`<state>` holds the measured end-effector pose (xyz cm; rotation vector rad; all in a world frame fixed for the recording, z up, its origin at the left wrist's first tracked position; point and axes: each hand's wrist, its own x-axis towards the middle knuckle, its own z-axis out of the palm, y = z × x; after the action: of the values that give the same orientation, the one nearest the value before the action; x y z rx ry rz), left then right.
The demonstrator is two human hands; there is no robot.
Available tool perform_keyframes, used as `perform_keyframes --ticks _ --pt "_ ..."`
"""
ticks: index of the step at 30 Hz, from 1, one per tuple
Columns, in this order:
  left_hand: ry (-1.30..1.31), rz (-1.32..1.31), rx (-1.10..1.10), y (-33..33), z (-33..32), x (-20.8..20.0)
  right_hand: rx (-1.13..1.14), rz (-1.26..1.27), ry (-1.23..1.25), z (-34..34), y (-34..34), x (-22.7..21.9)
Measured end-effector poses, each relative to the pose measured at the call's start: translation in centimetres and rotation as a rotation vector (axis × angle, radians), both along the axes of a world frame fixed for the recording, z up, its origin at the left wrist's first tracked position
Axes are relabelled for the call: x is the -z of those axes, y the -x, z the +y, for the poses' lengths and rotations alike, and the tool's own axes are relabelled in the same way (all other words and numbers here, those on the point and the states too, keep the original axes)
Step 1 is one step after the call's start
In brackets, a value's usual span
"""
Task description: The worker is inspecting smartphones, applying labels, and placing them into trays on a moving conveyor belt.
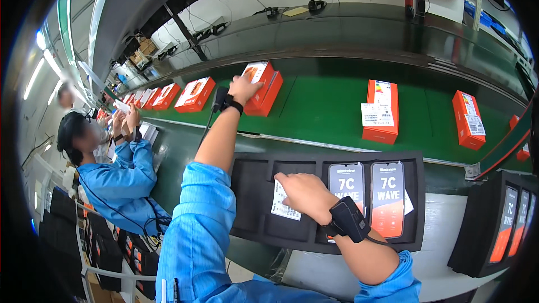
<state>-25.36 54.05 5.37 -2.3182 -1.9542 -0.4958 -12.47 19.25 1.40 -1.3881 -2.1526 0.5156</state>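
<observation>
My left hand (pixel 245 88) reaches out over the green conveyor belt and grips a small orange box (pixel 258 71) with a white printed top. This box sits against or on another orange box (pixel 267 96); exactly how they meet is partly hidden by the hand. My right hand (pixel 306 195) is closed on the edge of a white printed label sheet (pixel 284 206), above a black foam tray (pixel 242 213). Two smartphones with printed grey-and-orange screens, a left phone (pixel 343 182) and a right phone (pixel 387 199), lie in the tray's right slots. My right forearm partly covers the left one.
More orange boxes (pixel 195 95) line the belt (pixel 320 98) to the left; a labelled box (pixel 382 111) and another (pixel 469 119) stand to the right. Stacked black trays with phones (pixel 494 224) are at the right edge. A co-worker in blue (pixel 120 177) works at my left.
</observation>
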Motion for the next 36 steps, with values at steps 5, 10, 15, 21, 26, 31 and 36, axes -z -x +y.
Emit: perform_keyframes --ticks 5,10,15,21,26,31,36 --pt "0.074 -0.03 0.015 -1.6 -0.3 2.1 -0.028 -0.062 0.126 0.0 0.0 0.1" --pt "0.141 0.11 0.008 -5.3 -2.9 1.7 0.057 0.052 -0.017 -0.3 -0.2 0.6" --pt "0.175 0.082 -0.03 -5.6 -1.0 5.0 0.028 0.033 0.081 0.3 -0.2 -0.2" --pt "0.17 -0.002 0.063 -5.4 0.6 5.3 0.016 0.038 0.08 -0.1 -0.2 -0.3" --pt "0.946 -1.653 0.258 -1.1 1.3 5.6 0.04 0.199 -0.102 0.9 -0.6 0.3" --pt "-0.043 -1.071 0.239 0.4 -0.4 5.3 0.359 0.314 -0.134 1.6 -2.0 -1.5" --pt "0.431 -1.174 0.637 -5.6 -8.4 2.8 0.644 0.606 -0.315 4.1 -4.9 -0.9"
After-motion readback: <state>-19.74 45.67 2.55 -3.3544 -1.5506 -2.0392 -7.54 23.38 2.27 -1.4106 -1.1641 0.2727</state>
